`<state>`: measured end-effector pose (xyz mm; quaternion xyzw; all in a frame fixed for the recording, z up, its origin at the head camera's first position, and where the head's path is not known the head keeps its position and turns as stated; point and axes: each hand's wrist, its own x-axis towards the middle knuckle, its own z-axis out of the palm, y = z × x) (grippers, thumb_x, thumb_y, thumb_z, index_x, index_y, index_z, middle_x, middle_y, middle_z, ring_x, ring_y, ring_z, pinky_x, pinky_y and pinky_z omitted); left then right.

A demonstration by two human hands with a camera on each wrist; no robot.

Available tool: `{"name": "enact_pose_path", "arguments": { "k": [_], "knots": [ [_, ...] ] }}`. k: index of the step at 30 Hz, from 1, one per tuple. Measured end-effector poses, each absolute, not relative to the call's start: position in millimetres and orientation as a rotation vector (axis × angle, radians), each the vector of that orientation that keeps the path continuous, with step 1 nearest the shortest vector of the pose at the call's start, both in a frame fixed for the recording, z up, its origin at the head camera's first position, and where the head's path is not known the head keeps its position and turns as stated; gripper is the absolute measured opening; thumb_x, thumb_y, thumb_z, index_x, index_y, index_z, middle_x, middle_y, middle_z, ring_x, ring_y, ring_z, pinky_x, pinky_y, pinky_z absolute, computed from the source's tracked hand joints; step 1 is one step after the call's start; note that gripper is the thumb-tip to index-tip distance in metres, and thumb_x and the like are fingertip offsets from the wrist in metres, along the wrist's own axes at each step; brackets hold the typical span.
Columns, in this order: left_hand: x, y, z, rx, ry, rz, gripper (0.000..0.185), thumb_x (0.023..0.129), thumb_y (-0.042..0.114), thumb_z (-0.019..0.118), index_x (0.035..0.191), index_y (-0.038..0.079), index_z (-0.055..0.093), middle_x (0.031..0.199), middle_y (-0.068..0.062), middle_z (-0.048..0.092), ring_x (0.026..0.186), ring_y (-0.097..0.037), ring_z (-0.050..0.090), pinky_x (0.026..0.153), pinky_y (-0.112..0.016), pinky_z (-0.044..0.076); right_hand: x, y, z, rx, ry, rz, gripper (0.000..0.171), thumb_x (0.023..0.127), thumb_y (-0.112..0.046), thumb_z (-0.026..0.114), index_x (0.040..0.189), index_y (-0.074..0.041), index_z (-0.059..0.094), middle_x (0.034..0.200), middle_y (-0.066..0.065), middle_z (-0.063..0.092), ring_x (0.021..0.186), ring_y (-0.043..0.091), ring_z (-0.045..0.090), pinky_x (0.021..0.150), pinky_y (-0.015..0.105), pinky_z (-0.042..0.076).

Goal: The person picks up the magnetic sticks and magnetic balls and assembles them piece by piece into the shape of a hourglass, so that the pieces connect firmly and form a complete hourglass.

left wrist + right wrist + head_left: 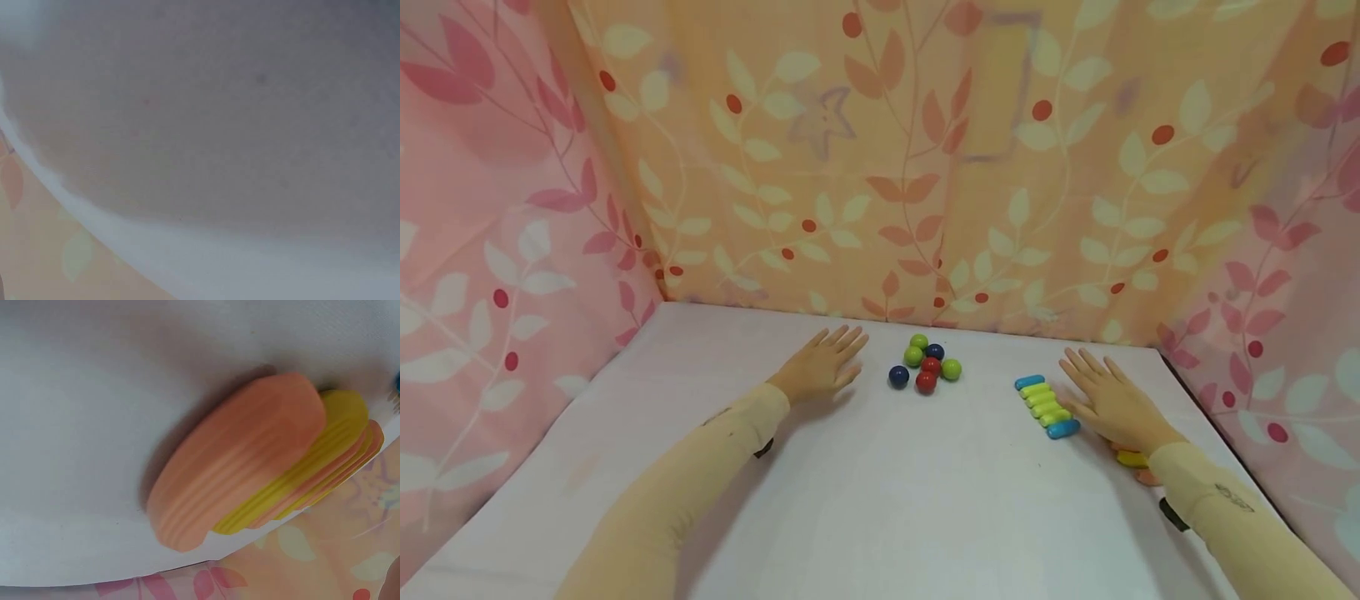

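Note:
My left hand (820, 367) is spread with straight fingers over the table, left of a cluster of small balls, and holds nothing. The cluster has green balls (951, 369), red balls (926, 382) and dark blue balls (898, 377). On the other side, my right hand (1112, 404) has its fingers extended beside a row of short rounded sticks, yellow-green sticks (1042, 403) between two blue ones (1063, 429). Under that wrist lie ridged, oblong pieces side by side, orange pieces (234, 462) alternating with yellow ones (344, 419); the arm partly hides them in the head view.
A white cloth covers the table (880, 500). Leaf-patterned fabric stands around it: an orange back panel (880, 167), a pink left panel (497, 250) and a pink right panel (1285, 333). The left wrist view shows mostly shaded tabletop.

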<state>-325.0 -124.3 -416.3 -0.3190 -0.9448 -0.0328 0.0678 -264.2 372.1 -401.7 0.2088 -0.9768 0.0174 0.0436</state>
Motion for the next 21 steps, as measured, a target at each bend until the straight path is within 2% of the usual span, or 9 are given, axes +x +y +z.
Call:
{"name": "enact_pose_path", "arguments": {
  "k": [3, 8, 15, 21],
  "knots": [
    [-323, -124, -418, -0.991, -2.857, -0.091, 0.059, 0.106, 0.040, 0.039, 0.158, 0.016, 0.026, 0.165, -0.007, 0.024, 0.154, -0.029, 0.021, 0.126, -0.051, 0.016, -259, 373, -402, 0.664, -2.984, 0.060, 0.076, 0.101, -0.049, 0.048, 0.156, -0.001, 0.026, 0.163, 0.023, 0.021, 0.153, 0.042, 0.012, 0.126, 0.053, -0.003],
    [-321, -123, -419, -1.039, -2.850, -0.112, 0.059, 0.106, 0.038, 0.040, 0.158, 0.017, 0.025, 0.165, -0.006, 0.024, 0.154, -0.028, 0.021, 0.126, -0.051, 0.017, -253, 377, -404, 0.686, -2.970, 0.074, 0.076, 0.101, -0.047, 0.050, 0.156, -0.001, 0.025, 0.163, 0.023, 0.022, 0.154, 0.038, 0.009, 0.125, 0.041, -0.015],
    [-316, -120, -417, -1.136, -2.827, -0.150, 0.058, 0.106, 0.038, 0.041, 0.157, 0.015, 0.029, 0.165, -0.008, 0.024, 0.153, -0.034, 0.021, 0.125, -0.051, 0.020, -254, 381, -403, 0.675, -2.971, 0.103, 0.077, 0.100, -0.048, 0.051, 0.156, -0.003, 0.024, 0.164, 0.022, 0.018, 0.155, 0.038, 0.006, 0.125, 0.041, -0.015],
    [-316, -112, -416, -1.173, -2.802, -0.124, 0.060, 0.105, 0.039, 0.043, 0.157, 0.015, 0.028, 0.164, -0.009, 0.026, 0.153, -0.033, 0.021, 0.124, -0.050, 0.021, -251, 387, -402, 0.668, -2.948, 0.128, 0.077, 0.098, -0.047, 0.055, 0.155, -0.001, 0.029, 0.162, 0.024, 0.024, 0.154, 0.040, 0.009, 0.126, 0.043, -0.012]
  ]
}}
